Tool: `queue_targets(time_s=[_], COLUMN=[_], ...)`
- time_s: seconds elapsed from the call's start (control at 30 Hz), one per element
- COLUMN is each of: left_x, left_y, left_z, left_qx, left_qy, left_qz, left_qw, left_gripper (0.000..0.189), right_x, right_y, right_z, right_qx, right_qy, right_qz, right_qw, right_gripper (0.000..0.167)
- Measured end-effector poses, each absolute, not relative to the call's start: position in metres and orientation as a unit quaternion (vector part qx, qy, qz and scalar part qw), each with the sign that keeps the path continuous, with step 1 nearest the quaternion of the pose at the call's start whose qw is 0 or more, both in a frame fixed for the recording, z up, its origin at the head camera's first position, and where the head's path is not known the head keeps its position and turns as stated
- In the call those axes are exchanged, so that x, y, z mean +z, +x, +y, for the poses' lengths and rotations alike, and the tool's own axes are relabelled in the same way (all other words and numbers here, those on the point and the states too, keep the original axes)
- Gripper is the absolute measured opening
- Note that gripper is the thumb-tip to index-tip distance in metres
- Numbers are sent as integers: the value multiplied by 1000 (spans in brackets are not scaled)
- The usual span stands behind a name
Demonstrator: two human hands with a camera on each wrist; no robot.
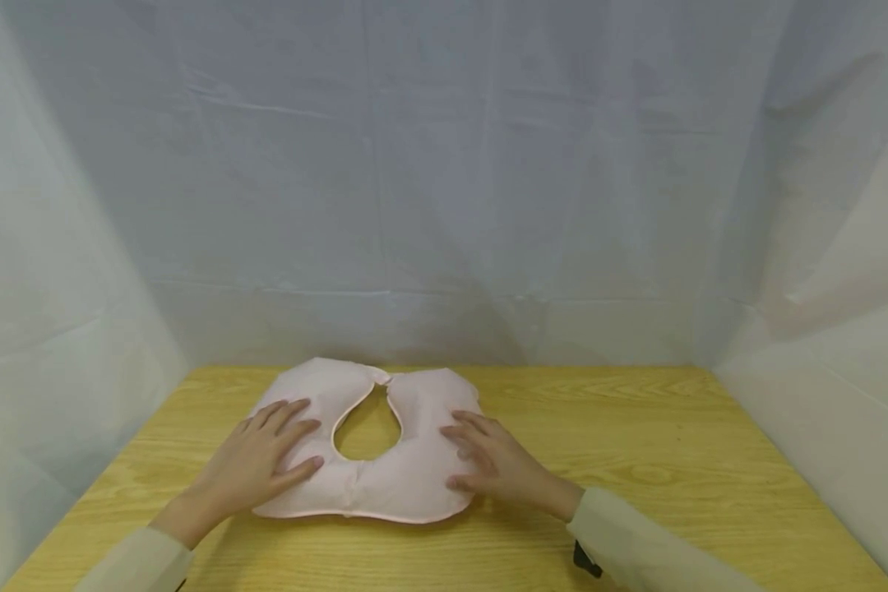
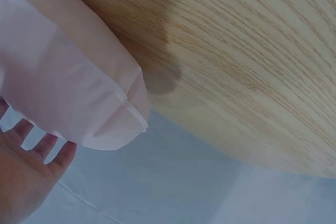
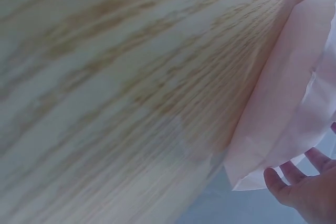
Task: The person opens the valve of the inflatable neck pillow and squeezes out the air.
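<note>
A pale pink U-shaped neck pillow (image 1: 414, 485), puffed up, lies on the wooden table left of the middle. Its two ends meet at the far side, around a teardrop-shaped hole. My left hand (image 1: 255, 460) rests on the pillow's left side with fingers spread. On the right side, the fingers of my right hand (image 1: 496, 460) touch the top, slightly bent and apart. In the left wrist view the left fingertips meet the edge of the pillow (image 2: 63, 77). The right wrist view has the right fingertips (image 3: 271, 176) at the edge of the pillow (image 3: 283, 98).
The wooden table (image 1: 636, 436) extends to the right of the pillow and toward the front. Whitish sheeting (image 1: 444, 164) hangs behind the table and along both sides. A small black object (image 1: 586, 561) shows under the right sleeve.
</note>
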State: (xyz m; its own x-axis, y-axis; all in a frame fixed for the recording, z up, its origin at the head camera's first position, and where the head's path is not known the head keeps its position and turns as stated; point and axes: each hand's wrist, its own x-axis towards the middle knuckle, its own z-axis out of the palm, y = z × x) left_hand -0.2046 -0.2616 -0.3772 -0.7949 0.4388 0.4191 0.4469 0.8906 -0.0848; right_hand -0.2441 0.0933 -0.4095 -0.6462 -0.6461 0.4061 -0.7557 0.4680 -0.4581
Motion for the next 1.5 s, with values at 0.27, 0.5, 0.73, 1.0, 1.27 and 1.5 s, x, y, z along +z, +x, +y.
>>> queue_targets(time_s=[0.27, 0.5, 0.73, 1.0, 1.27, 1.5], left_x=[-374, -372, -369, -373, -381, -385], left_y=[-206, -212, -218, -229, -233, -233], left_z=[-260, -260, -260, -263, -264, -265], left_qx=[-9, -8, -31, -48, -52, -44], left_qy=[-229, -218, -189, -165, -158, -158], left_qz=[-950, -953, -965, -973, -975, -976], left_qw=[210, 208, 181, 157, 147, 147], left_gripper=[49, 50, 54, 60, 62, 63], right_x=[-409, -408, -408, -409, -411, -412], right_y=[-242, -243, -243, -242, -243, -243], right_z=[93, 92, 92, 92, 91, 91], right_qx=[286, 273, 273, 275, 268, 267], right_qy=[408, 413, 412, 407, 410, 409], right_qz=[-863, -865, -866, -868, -869, -869], right_qw=[78, 83, 77, 71, 75, 78], right_gripper=[61, 60, 59, 59, 59, 59])
